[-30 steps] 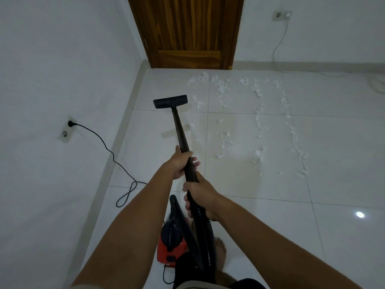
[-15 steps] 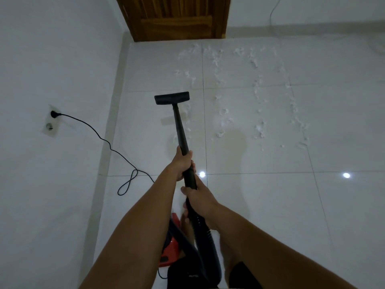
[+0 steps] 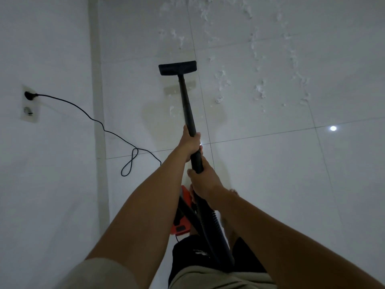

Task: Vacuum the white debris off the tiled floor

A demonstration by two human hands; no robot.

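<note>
In the head view, the left hand (image 3: 190, 144) is wrapping its grip tight around the black vacuum tube (image 3: 187, 109). The right hand (image 3: 203, 181) is holding the same tube in a closed grip just behind it, nearer the person, where the ribbed hose (image 3: 208, 226) is joining on.

The tube is reaching straight ahead from both grips to the wide black floor head (image 3: 177, 68). The floor head is sitting well in front of the hands over the tiled floor (image 3: 270, 174). I cannot tell if it is touching the tiles.

The white debris (image 3: 221, 80) is lying in loose lines ahead of the grips and to their right, mostly beside and past the floor head.

The red vacuum body (image 3: 183, 224) is sitting under the arms, behind the hands. To the left of the grips, a black cord (image 3: 116, 134) is looping across the floor and going up to a wall socket (image 3: 30, 105). A bright light spot (image 3: 333, 128) is shining on a tile far to the right.
</note>
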